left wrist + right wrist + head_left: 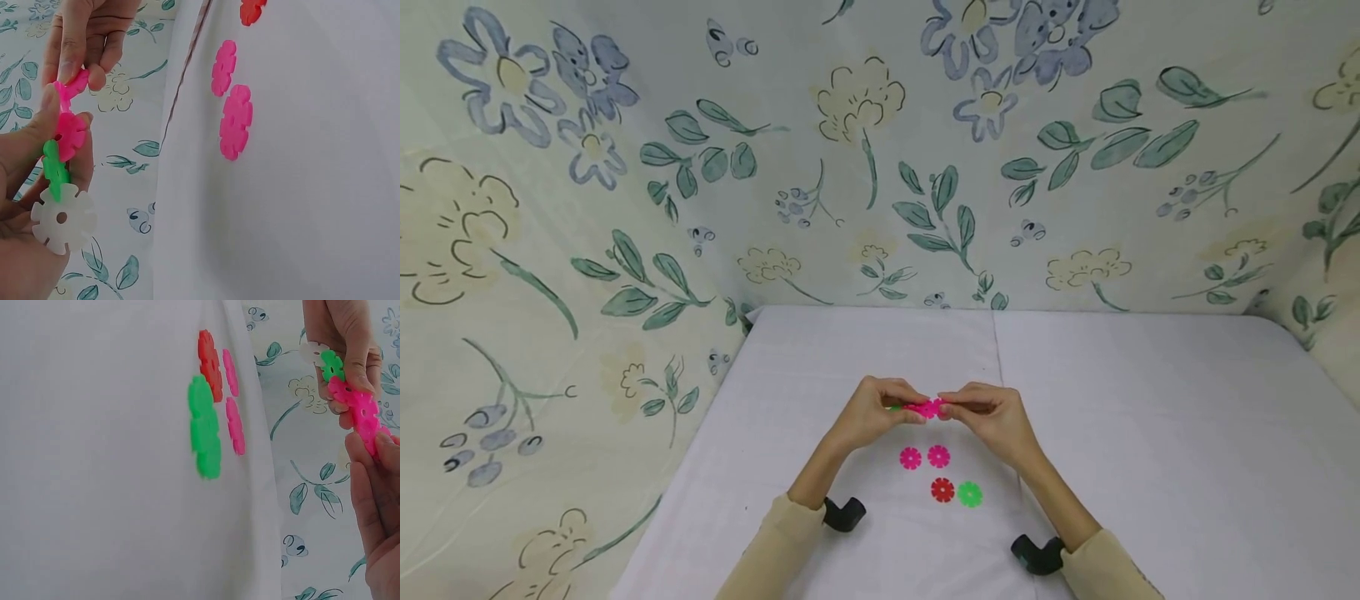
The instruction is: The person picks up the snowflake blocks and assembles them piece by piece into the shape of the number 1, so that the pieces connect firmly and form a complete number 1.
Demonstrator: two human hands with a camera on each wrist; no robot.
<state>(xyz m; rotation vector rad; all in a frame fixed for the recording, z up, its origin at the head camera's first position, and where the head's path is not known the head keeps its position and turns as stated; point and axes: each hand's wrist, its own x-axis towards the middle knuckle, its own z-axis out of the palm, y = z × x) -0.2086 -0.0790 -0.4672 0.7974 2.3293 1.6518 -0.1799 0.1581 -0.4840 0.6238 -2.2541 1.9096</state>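
Chain point(72, 134): left hand point(880, 412) is gripping it, right hand point(992, 417) is pinching the right-end pink disc point(77, 86); any skewed push is risking popped joints, pieces dropping onto nearer loose discs point(938, 457).

No readable text, labels, brands or numbers in any of the three views. Plastic discs point(239, 134), loose and held: no lettering legible; white tablecloth point(1150, 433): same; flowered cloth point(700, 225): printed flowers, leaves and berries, no words or signs legible. Black tube pieces point(1036, 557) and beige sleeves point(782, 542): nothing legible, any marks too small to read.
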